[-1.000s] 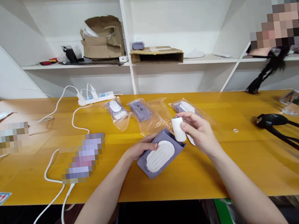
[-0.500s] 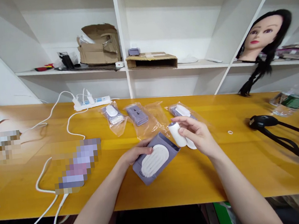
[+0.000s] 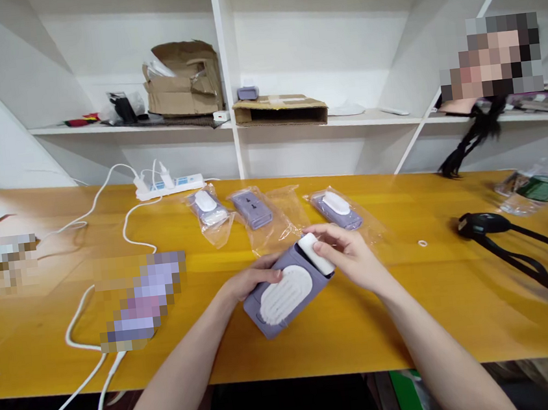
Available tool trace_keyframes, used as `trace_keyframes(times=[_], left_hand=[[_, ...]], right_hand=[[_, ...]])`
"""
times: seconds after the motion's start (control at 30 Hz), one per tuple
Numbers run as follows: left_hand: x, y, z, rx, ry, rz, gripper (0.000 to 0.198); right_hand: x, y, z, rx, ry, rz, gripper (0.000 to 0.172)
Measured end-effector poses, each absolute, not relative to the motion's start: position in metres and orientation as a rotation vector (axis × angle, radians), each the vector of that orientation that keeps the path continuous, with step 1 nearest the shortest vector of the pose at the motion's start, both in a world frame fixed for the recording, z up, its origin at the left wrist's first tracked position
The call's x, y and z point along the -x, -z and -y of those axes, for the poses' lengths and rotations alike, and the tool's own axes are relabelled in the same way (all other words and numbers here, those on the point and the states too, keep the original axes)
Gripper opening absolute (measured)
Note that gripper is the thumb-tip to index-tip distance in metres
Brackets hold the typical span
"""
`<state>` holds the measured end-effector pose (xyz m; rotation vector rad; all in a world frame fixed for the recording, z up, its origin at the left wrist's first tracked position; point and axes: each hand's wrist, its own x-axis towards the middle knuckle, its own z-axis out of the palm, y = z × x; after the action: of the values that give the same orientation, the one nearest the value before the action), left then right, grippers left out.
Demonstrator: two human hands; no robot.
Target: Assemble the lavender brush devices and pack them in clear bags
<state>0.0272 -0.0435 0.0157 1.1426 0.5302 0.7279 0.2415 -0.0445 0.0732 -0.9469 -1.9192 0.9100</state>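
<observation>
My left hand (image 3: 257, 277) grips a purple-grey plastic box, its thumb on the edge of the white ribbed oval (image 3: 286, 294) on top. The box (image 3: 272, 326) is tilted, with its open end facing up and right. In my right hand (image 3: 347, 253), thumb and fingers pinch a white rounded block (image 3: 314, 253) at that open end. The block's lower part touches or enters the opening; how deep it sits I cannot tell. Fingertips of both hands are partly hidden behind these parts.
Behind lie three similar purple units in clear bags: one at left (image 3: 205, 205), one in the middle (image 3: 252, 210), one at right (image 3: 336, 208). A power strip (image 3: 174, 187), a phone with cables (image 3: 146, 296), a small white ring (image 3: 422, 243) and a black strap (image 3: 519, 257) surround the work.
My right hand has moved left and turned the white block, bringing it from beside the box to its open end. My left hand and the box have barely moved.
</observation>
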Motion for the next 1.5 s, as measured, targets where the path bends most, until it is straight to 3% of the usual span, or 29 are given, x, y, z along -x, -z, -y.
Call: trace_keyframes(times=[0.77, 1.5], left_hand=[[-0.029, -0.008, 0.043, -1.118, -0.711, -0.518, 0.060], [-0.029, -0.009, 0.043, -1.123, -0.752, -0.545, 0.053]], right_hand=[[-0.255, -0.090, 0.054, 0.872, -0.561, 2.434, 0.025], [-0.249, -0.086, 0.058, 0.864, -0.401, 2.442, 0.024]])
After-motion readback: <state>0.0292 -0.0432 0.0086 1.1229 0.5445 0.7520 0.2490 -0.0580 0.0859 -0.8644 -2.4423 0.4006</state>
